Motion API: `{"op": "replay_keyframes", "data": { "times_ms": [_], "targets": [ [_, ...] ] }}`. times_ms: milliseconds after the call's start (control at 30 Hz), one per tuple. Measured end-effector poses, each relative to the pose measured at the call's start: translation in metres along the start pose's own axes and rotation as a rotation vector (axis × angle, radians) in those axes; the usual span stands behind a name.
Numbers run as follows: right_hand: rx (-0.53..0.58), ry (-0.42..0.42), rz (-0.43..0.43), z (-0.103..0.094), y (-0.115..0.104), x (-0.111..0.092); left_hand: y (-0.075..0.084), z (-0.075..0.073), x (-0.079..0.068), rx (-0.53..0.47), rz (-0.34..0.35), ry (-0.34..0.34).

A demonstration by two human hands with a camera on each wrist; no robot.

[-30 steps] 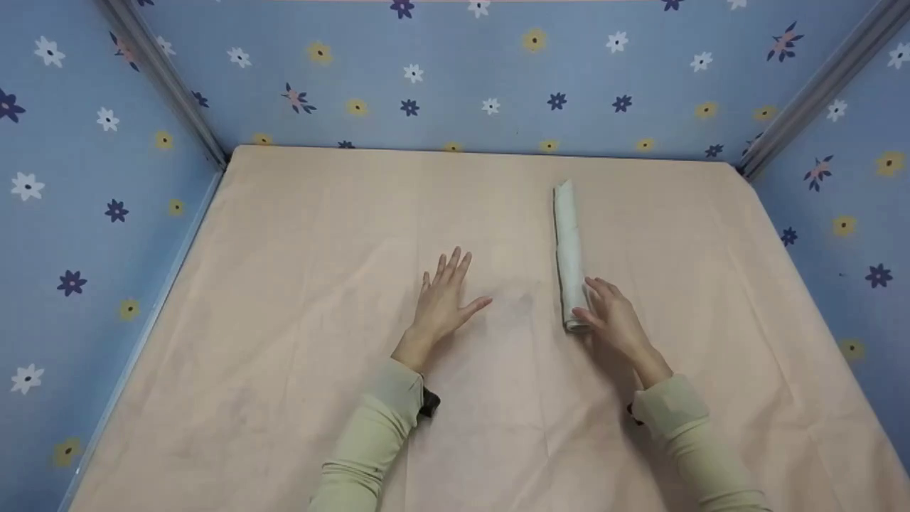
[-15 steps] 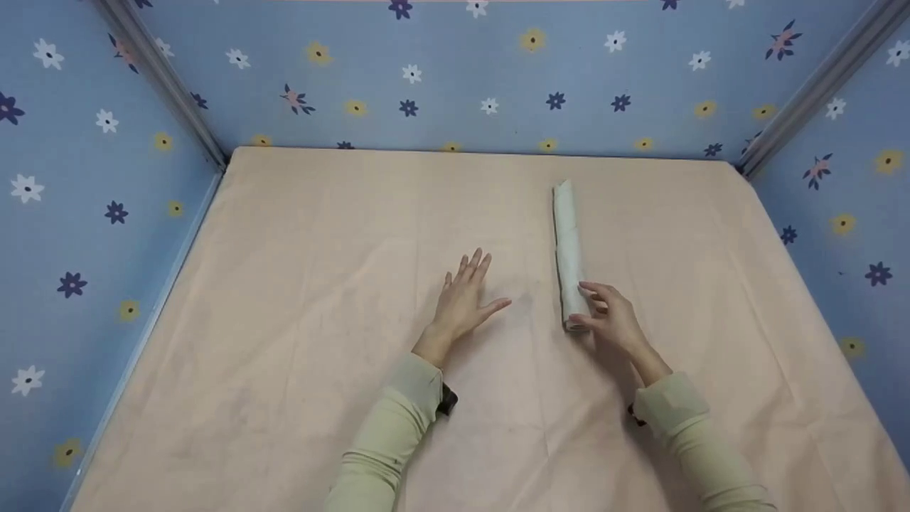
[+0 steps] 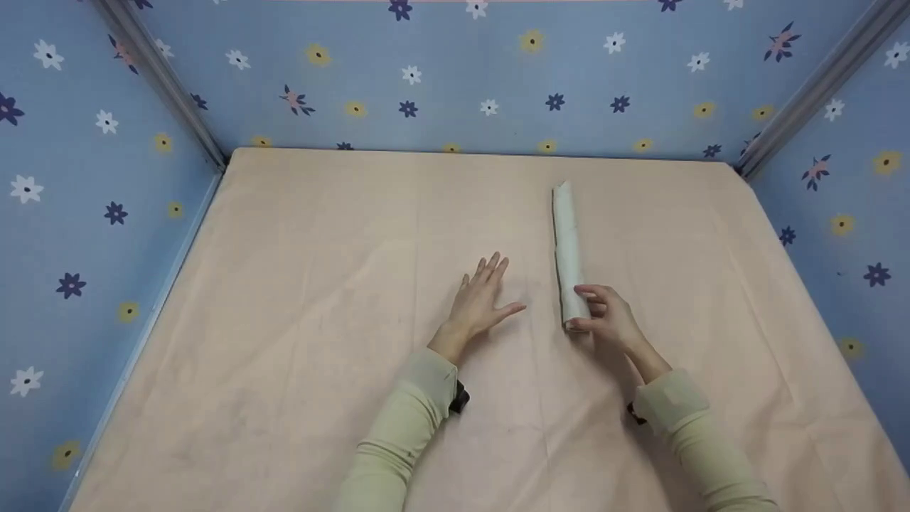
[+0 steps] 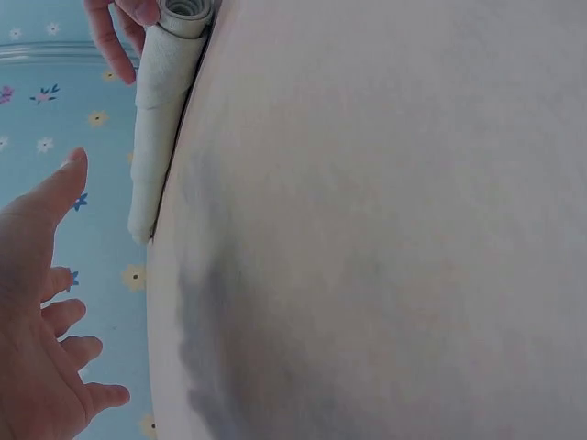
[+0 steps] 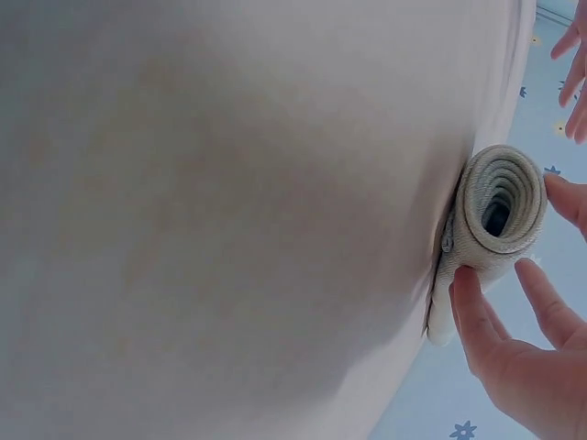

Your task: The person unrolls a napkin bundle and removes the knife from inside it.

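Note:
A pale green rolled-up cloth (image 3: pixel 568 249) lies lengthwise on the table, right of the middle in the head view. Its near end shows a spiral of layers in the right wrist view, and a small blurred metallic detail sits at its side. My right hand (image 3: pixel 611 320) holds this near end from the right, thumb (image 5: pixel 569 197) on one side and fingers (image 5: pixel 472 307) curled against the other. To the left of the roll, my left hand (image 3: pixel 478 302) hovers with fingers spread and thumb pointing at it, touching nothing.
A peach cloth (image 3: pixel 320 249) with creases covers the table. Blue flowered panels (image 3: pixel 455 78) close it in at the back and both sides, with grey metal posts (image 3: pixel 167 85) at the back corners.
My left hand has moved right, nearer to the roll. The right hand's fingers have closed in on the roll's near end; the roll lies almost where it was.

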State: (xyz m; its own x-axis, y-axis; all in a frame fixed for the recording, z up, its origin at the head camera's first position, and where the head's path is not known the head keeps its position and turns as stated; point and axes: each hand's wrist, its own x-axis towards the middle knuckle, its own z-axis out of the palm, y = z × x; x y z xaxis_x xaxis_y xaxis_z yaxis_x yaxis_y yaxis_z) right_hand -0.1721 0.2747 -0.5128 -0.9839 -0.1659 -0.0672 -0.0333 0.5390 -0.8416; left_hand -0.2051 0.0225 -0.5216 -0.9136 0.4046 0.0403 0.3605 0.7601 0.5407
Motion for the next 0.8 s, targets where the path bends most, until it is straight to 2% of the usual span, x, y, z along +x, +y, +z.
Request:
{"op": "replay_keyframes", "data": {
  "times_ms": [167,267,367,800],
  "targets": [
    [0.021,-0.005,-0.001,-0.002,-0.016,-0.005,0.006,0.004,0.005,0.026,0.016,-0.015],
    [0.014,0.002,0.003,-0.001,-0.013,-0.004,0.008,0.006,0.008,0.04,0.018,-0.027],
    [0.006,0.017,-0.01,0.0,0.002,0.001,0.01,0.009,0.01,0.052,0.023,-0.036],
    [0.006,0.057,-0.042,0.001,0.005,0.003,0.018,0.018,0.016,0.051,0.034,-0.08]
  ]
}}
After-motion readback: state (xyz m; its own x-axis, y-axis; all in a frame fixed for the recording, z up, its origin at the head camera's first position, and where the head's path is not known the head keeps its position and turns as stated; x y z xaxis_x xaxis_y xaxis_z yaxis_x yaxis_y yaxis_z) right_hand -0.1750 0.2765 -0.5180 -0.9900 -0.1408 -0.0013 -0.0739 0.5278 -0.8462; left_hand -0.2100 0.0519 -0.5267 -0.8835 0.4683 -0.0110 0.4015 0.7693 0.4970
